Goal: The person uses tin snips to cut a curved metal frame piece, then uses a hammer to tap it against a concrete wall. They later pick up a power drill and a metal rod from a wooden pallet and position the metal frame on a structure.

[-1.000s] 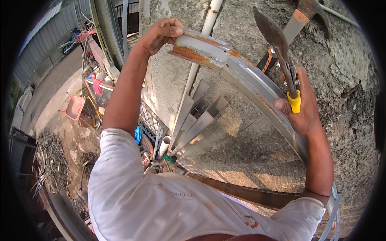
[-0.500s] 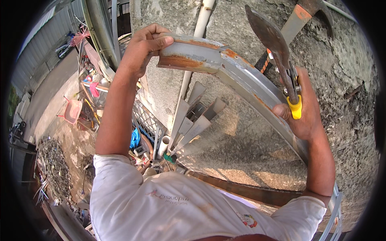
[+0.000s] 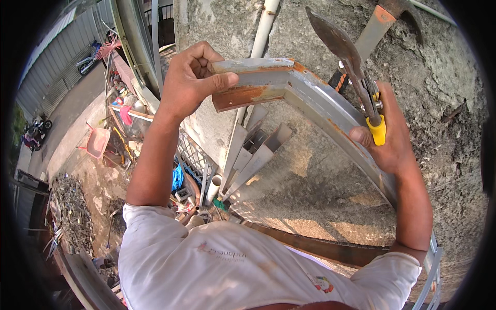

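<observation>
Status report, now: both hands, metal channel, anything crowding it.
Left hand gripping end of metal channel. Right hand holding yellow-handled snips, thumb on channel. Channel bent, rust-streaked. Hammer behind snips, possibly in the way.

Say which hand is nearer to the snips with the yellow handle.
Right. The right hand is wrapped around the handle of the snips; the left hand is well off to their left, gripping one end of the bent metal bar.

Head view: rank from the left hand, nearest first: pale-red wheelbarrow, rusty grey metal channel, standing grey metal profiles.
1. Metal channel, gripped by the left hand.
2. Metal profiles, below and right.
3. Wheelbarrow, farthest, lower left.
</observation>
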`<state>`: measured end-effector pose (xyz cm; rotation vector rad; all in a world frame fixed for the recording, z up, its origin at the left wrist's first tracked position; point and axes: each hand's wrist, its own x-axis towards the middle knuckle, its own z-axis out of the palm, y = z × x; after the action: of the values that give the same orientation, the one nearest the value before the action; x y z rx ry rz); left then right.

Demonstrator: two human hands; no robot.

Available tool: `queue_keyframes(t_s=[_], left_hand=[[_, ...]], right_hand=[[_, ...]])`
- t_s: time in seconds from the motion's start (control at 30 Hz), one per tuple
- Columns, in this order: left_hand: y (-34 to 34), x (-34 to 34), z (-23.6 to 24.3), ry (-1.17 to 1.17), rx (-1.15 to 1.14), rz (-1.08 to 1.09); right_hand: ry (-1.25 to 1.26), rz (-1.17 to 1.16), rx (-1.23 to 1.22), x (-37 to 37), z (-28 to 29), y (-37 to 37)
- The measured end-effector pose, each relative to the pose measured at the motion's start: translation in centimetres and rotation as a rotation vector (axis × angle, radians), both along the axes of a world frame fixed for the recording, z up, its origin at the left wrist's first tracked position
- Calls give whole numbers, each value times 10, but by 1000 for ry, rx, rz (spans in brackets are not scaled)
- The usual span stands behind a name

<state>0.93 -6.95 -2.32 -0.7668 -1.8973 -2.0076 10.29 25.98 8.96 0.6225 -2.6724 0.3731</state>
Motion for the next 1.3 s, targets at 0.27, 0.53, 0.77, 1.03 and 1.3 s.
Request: queue_keyframes(t_s=[0.27,0.53,0.77,1.03,1.3], left_hand=[[71,74,3,295,-58,352],[12,-11,-2,-89,125,318],[11,-145,-23,-298,245,-190],[-13,-91,-19,-122,242,-165],[84,79,-8,295,239,297]], right_hand=[[-1,3,1,1,1,-2],[-7,-22,-11,3,0,-2],[-9,-17,-10,3,1,-2],[-4,31,-12,0,2,1],[45,38,8,-1,-3,-2]])
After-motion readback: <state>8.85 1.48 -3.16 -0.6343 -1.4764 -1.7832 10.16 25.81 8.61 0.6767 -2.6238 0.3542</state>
